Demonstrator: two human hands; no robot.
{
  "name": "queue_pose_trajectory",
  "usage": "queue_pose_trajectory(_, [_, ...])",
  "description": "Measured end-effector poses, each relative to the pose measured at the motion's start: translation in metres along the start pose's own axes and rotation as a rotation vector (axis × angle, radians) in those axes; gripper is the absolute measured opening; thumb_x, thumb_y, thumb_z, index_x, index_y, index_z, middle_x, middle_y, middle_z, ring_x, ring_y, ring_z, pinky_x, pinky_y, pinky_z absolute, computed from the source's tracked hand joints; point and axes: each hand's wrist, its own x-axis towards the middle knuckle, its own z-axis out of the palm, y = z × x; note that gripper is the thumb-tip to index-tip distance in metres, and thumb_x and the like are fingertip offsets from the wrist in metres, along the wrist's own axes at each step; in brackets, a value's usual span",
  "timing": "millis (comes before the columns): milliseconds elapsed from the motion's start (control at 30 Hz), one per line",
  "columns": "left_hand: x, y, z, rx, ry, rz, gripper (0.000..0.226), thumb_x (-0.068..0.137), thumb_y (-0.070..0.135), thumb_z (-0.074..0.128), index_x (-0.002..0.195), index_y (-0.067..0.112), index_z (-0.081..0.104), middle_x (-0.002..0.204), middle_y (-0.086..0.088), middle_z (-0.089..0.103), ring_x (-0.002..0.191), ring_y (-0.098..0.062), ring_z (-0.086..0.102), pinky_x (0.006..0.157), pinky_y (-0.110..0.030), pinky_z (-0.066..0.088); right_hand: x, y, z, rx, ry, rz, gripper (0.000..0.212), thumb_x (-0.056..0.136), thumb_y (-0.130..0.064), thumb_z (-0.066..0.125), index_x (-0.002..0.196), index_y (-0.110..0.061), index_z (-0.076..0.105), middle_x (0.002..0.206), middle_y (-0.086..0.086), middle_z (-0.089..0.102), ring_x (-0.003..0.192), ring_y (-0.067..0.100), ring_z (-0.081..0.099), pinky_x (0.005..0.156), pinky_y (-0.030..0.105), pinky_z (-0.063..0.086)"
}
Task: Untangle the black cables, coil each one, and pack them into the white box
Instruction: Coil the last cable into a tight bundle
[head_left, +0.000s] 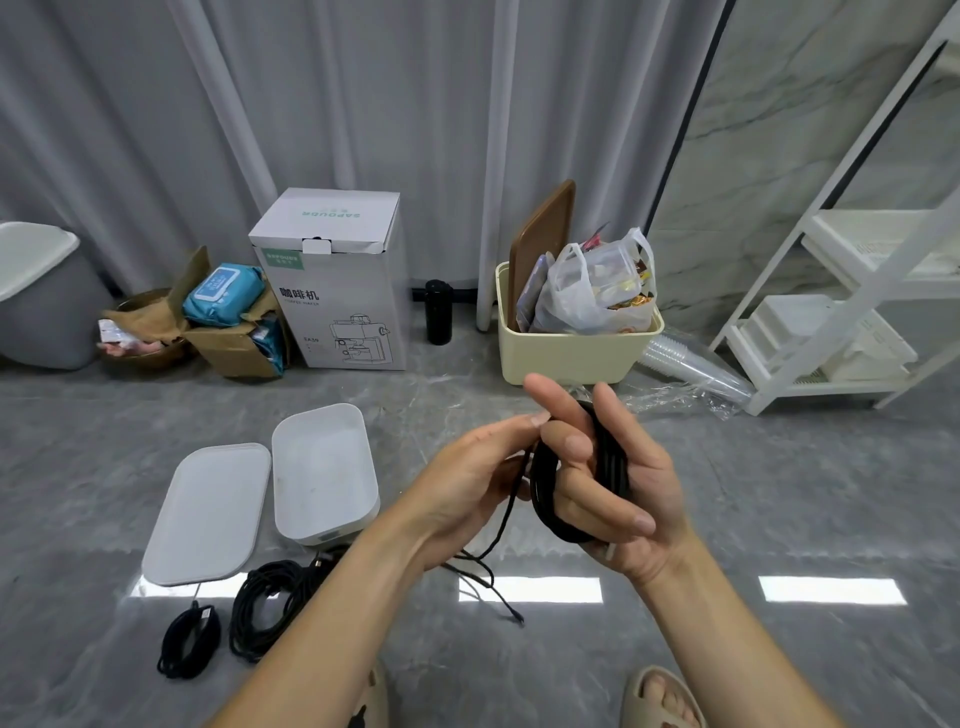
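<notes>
Right hand: the right hand (608, 483) serves as a spool; its fingers are curled through the black cable (545, 499), whose glossy loops wrap round them, probably so the coil keeps an even oval shape.
Left hand: the left hand (478, 478) pinches the same cable just beside the coil, thumb and fingertips closed on the strand, seemingly to feed it with some tension.
Loose tail: the unwound tail (488, 566) hangs thin and limp from the hands to the floor (779, 493), ending in a small plug near the bright reflection; it looks like only a short length is left to wind.
White box: the white box (324, 475), a matte rounded-corner rectangular tub, stands open on the floor left of the hands, with nothing visible inside it.
Lid: its flat lid (208, 512) lies touching the box's left side, out of the way for packing.
Other cables: a small tidy coil (189, 642) and a larger looser bundle (270, 605) lie on the floor just in front of the lid and box, still to be packed.
Floor: polished grey marble-patterned stone, smooth enough to mirror the lights.
</notes>
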Motion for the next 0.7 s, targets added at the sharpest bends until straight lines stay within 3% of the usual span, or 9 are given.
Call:
queue_pose_trajectory(100, [0.001,-0.001,0.001,-0.07,0.032,-0.046,0.03,0.094,0.043,0.054,0.088,0.022,0.075,0.095,-0.003,0.069,0.099,-0.019,0.059,0.099,-0.043,0.042,0.001,0.0,0.001,-0.02,0.021,-0.019,0.05,0.109,-0.029,0.031,0.145,0.005,0.038,0.105,0.02,0.062,0.045,0.015,0.042,0.039,0.023,0.035])
queue_pose_trajectory(233, [0.003,-0.009,0.007,-0.079,0.062,-0.138,0.036,0.103,0.036,0.042,0.1,0.012,0.069,0.093,-0.002,0.072,0.103,-0.017,0.066,0.098,-0.032,0.049,0.0,0.001,0.002,-0.015,0.037,-0.035,0.049,0.109,-0.029,0.031,0.146,0.003,0.04,0.108,0.02,0.064,0.047,0.015,0.041,0.041,0.024,0.036])
queue_pose_trajectory(300, [0.004,-0.012,0.011,-0.056,0.081,-0.173,0.042,0.106,0.037,0.037,0.11,0.01,0.068,0.102,-0.011,0.074,0.11,-0.02,0.066,0.101,-0.037,0.048,0.001,0.001,0.003,-0.012,0.038,-0.051,0.048,0.109,-0.029,0.031,0.146,0.001,0.04,0.111,0.02,0.065,0.049,0.016,0.042,0.043,0.024,0.035])
queue_pose_trajectory(367, [0.004,-0.013,0.015,-0.037,0.095,-0.174,0.049,0.099,0.051,0.043,0.122,0.015,0.067,0.119,-0.029,0.064,0.119,-0.033,0.059,0.106,-0.051,0.04,0.001,0.0,0.004,0.003,0.027,-0.066,0.049,0.109,-0.029,0.031,0.147,0.0,0.039,0.113,0.021,0.064,0.051,0.017,0.042,0.044,0.024,0.036])
queue_pose_trajectory(433, [0.006,-0.013,0.016,-0.03,0.089,-0.154,0.058,0.09,0.064,0.048,0.124,0.021,0.068,0.127,-0.034,0.055,0.118,-0.043,0.054,0.099,-0.051,0.04,0.001,-0.002,0.005,0.018,0.019,-0.078,0.049,0.109,-0.029,0.032,0.148,0.001,0.037,0.114,0.023,0.063,0.052,0.018,0.043,0.045,0.024,0.038])
queue_pose_trajectory(533, [0.009,-0.018,0.013,-0.042,0.1,-0.14,0.063,0.085,0.071,0.047,0.12,0.025,0.07,0.125,-0.028,0.06,0.108,-0.032,0.053,0.093,-0.045,0.039,0.001,-0.004,0.004,0.009,0.03,-0.084,0.049,0.109,-0.03,0.032,0.148,0.0,0.037,0.115,0.024,0.064,0.052,0.018,0.043,0.044,0.023,0.04])
queue_pose_trajectory(633, [0.01,-0.021,0.01,-0.029,0.099,-0.145,0.065,0.082,0.075,0.049,0.118,0.026,0.071,0.128,-0.023,0.061,0.113,-0.029,0.055,0.108,-0.056,0.037,0.001,-0.002,0.002,-0.003,0.016,-0.075,0.049,0.109,-0.03,0.033,0.148,-0.001,0.038,0.115,0.023,0.064,0.05,0.017,0.043,0.044,0.024,0.043])
queue_pose_trajectory(700, [0.011,-0.021,0.009,-0.056,0.099,-0.135,0.064,0.082,0.07,0.052,0.119,0.021,0.07,0.124,-0.024,0.062,0.111,-0.026,0.051,0.109,-0.056,0.035,0.0,-0.001,0.003,-0.007,-0.007,-0.069,0.049,0.109,-0.031,0.033,0.148,-0.002,0.038,0.115,0.023,0.064,0.049,0.016,0.043,0.044,0.024,0.045])
